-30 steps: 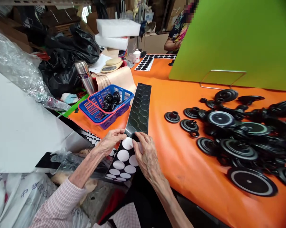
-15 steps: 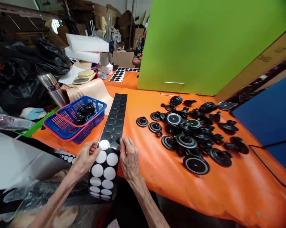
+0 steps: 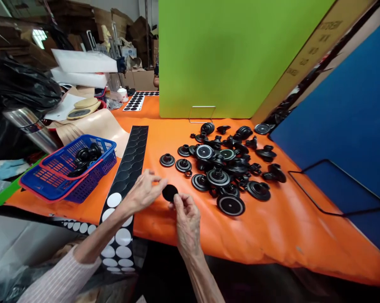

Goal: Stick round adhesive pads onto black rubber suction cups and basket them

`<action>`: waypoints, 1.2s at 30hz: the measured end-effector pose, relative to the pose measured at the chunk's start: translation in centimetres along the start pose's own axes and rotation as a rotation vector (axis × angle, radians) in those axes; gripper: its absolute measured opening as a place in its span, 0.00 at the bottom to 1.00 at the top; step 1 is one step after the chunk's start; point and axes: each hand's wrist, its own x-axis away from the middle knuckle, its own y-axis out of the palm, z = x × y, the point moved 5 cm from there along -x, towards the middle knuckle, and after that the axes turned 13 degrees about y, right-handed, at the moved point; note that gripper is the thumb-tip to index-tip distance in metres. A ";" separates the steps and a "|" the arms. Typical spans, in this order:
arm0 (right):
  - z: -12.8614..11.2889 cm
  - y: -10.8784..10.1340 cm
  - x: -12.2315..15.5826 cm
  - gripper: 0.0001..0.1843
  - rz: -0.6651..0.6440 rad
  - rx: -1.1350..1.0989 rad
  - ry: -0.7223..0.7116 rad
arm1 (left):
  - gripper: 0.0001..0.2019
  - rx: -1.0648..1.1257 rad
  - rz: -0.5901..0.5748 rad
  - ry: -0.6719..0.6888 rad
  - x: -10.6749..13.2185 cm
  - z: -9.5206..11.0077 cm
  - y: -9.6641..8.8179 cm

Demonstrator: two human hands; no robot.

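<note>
A black round sticker (image 3: 169, 193) is pinched at its lower right edge between the thumb and fingers of my right hand (image 3: 188, 221). My left hand (image 3: 145, 191) reaches across the sticker strip, its fingers apart and their tips close to the sticker's left edge; I cannot tell whether they touch it. The long strip of black round stickers (image 3: 131, 156) lies on the orange table. Its near part shows white circles and hangs over the front edge. To the right of my hands is a pile of black round knob-like parts (image 3: 218, 177).
A blue basket (image 3: 55, 182) with a few black parts stands at the left. Behind it are brown paper (image 3: 95, 130) and a steel flask (image 3: 30, 128). A green panel (image 3: 209, 59) rises at the back, a blue panel (image 3: 341, 126) at the right, with a wire frame (image 3: 319, 210).
My right hand has come off the strip with a black sticker and moved right. My left hand has let go of the strip and followed. The view has turned right.
</note>
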 end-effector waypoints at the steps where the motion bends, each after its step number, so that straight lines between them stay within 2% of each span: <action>1: -0.4 -0.8 -0.2 0.15 0.041 -0.010 -0.020 | 0.14 -0.087 0.081 0.060 -1.9 0.3 0.2; 3: -1.1 -2.3 -0.1 0.14 0.057 0.009 -0.040 | 0.17 -0.137 0.182 0.083 -5.5 0.2 1.0; 5: -1.1 -3.9 0.4 0.13 0.026 0.067 -0.036 | 0.18 -0.096 0.190 0.066 -8.5 -0.5 2.0; 7: -0.6 -5.6 1.0 0.14 0.006 0.126 -0.032 | 0.14 -0.018 0.164 0.038 -10.3 -1.3 2.6; 9: 0.3 -7.0 1.5 0.15 -0.014 0.165 -0.011 | 0.10 0.088 0.130 -0.011 -10.7 -1.9 2.6; 12: 0.9 -7.8 1.8 0.15 -0.049 0.222 0.006 | 0.10 0.297 0.038 -0.101 -8.9 -2.0 2.6; 15: -0.2 -7.4 2.1 0.13 -0.063 0.323 -0.112 | 0.09 0.524 -0.025 -0.180 -5.5 -1.2 2.5; 18: -1.8 -6.5 2.7 0.10 -0.088 0.424 -0.271 | 0.09 0.921 0.024 -0.319 -1.6 -0.5 2.9; 20: -2.5 -6.2 3.1 0.11 -0.095 0.435 -0.291 | 0.09 1.088 0.054 -0.343 0.8 -0.2 3.1; 23: -2.8 -6.1 3.6 0.17 -0.092 0.316 -0.184 | 0.11 1.043 0.048 -0.263 3.5 0.1 3.1; 25: -2.7 -5.9 3.8 0.13 -0.122 0.219 -0.067 | 0.15 1.005 0.064 -0.241 4.9 0.0 3.1; 29: -2.0 -5.0 3.8 0.16 -0.196 0.083 0.115 | 0.19 1.005 0.057 -0.240 6.8 -0.1 3.4; 31: -1.6 -4.6 3.6 0.15 -0.188 0.035 0.130 | 0.19 1.017 0.032 -0.236 7.5 -0.1 3.6; 36: -0.7 -3.8 3.4 0.13 -0.094 0.027 0.064 | 0.23 1.043 0.024 -0.236 8.3 -0.1 3.9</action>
